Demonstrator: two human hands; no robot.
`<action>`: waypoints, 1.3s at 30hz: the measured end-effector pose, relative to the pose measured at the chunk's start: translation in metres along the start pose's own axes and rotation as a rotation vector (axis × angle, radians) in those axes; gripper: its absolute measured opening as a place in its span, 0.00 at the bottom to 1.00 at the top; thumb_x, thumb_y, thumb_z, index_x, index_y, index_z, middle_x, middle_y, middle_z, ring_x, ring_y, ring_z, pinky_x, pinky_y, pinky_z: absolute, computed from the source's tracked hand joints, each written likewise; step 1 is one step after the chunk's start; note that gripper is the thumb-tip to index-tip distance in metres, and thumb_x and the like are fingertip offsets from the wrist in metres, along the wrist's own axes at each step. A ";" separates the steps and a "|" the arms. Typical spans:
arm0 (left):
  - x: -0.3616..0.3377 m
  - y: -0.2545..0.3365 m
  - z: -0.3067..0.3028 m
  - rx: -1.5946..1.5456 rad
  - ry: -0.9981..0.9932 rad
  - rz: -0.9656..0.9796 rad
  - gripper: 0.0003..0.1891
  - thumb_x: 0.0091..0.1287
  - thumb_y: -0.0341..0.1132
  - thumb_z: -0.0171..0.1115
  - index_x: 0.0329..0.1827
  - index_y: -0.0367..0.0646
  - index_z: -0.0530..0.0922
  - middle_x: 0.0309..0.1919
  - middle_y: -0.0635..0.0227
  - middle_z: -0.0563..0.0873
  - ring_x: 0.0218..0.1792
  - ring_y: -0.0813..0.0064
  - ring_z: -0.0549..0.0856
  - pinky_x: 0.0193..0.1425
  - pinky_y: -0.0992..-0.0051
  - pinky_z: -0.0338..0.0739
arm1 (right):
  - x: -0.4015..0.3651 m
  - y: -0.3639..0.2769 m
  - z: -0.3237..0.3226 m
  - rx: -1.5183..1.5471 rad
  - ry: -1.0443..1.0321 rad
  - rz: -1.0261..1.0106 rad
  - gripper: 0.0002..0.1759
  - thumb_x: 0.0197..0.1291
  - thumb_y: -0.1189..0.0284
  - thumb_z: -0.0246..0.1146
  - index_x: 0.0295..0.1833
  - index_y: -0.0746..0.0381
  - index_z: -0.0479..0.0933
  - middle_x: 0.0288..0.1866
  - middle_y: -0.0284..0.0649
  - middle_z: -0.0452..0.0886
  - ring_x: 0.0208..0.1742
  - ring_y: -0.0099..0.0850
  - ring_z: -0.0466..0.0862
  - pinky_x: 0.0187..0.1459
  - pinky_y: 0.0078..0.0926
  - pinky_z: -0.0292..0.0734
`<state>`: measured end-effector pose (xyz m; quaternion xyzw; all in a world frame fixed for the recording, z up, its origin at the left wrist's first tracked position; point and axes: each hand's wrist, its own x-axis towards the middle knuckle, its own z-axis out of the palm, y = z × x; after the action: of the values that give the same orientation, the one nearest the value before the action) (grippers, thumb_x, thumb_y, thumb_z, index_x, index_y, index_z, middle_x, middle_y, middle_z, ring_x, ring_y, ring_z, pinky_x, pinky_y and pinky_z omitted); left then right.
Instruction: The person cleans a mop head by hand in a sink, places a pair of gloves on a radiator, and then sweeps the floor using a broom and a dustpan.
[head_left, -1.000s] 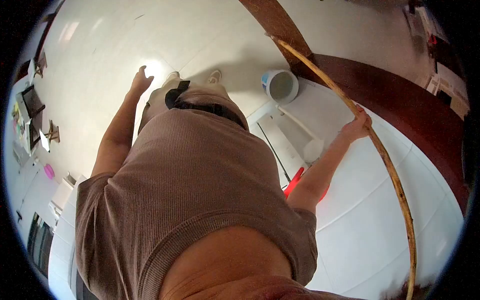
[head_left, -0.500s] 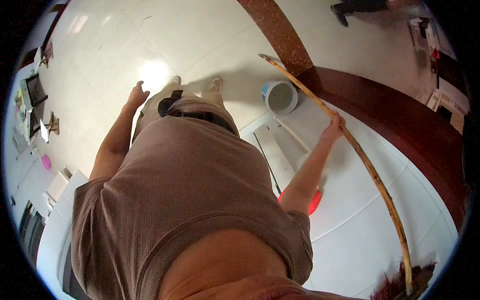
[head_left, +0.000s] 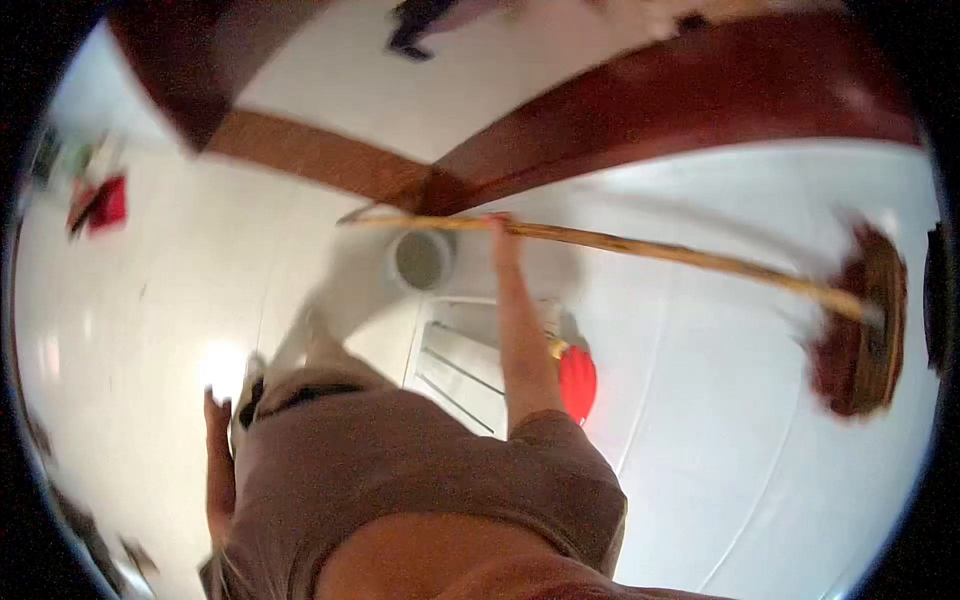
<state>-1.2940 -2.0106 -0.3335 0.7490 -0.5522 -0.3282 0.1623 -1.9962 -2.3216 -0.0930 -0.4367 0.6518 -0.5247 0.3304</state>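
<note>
The right hand [head_left: 503, 224] is closed round the wooden pole [head_left: 650, 248] of a long-handled broom, gripping it near 12 o'clock in the view. The pole's thin tip reaches towards 10; the broom head [head_left: 880, 335], with its reddish bristles [head_left: 838, 350], is out at 3. The left hand [head_left: 215, 407] hangs at 8, holding nothing that shows, thumb apart from the fingers — though blur makes its exact spread hard to judge.

The bucket [head_left: 449, 262] sits just below the pole towards 10, and a red item [head_left: 577, 385] lies beside the right forearm, between 4 and 5. Another person's dark shoe [head_left: 408, 45] shows near 12.

The step in hand looks like carrying or swinging the broom. Moving it calls for a firm grip and room at both ends — most of its length lies beyond the hand.
</note>
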 end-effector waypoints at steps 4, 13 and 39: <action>0.007 0.120 -0.050 0.029 -0.287 -0.502 0.32 0.52 0.28 0.55 0.62 0.29 0.58 0.57 0.37 0.70 0.58 0.45 0.70 0.63 0.60 0.66 | -0.011 -0.035 0.016 0.192 0.002 0.052 0.05 0.50 0.73 0.62 0.29 0.60 0.72 0.32 0.32 0.79 0.36 0.23 0.76 0.43 0.23 0.70; 0.018 0.082 -0.019 0.018 -0.059 -0.294 0.32 0.52 0.29 0.57 0.62 0.30 0.59 0.55 0.37 0.71 0.57 0.44 0.71 0.61 0.59 0.67 | -0.002 -0.047 0.032 0.021 -0.026 0.142 0.06 0.50 0.71 0.63 0.30 0.60 0.73 0.32 0.34 0.80 0.34 0.21 0.77 0.34 0.21 0.72; -0.210 -0.036 -0.099 -0.098 0.075 -0.738 0.28 0.54 0.36 0.58 0.58 0.34 0.66 0.49 0.43 0.78 0.52 0.49 0.77 0.57 0.62 0.71 | -0.171 0.084 0.102 -0.174 0.273 0.622 0.20 0.60 0.56 0.56 0.32 0.65 0.70 0.27 0.41 0.72 0.29 0.35 0.71 0.29 0.32 0.69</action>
<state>-1.2378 -1.8144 -0.2171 0.9005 -0.2223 -0.3631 0.0888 -1.8561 -2.1990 -0.2033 -0.1695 0.8341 -0.3951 0.3456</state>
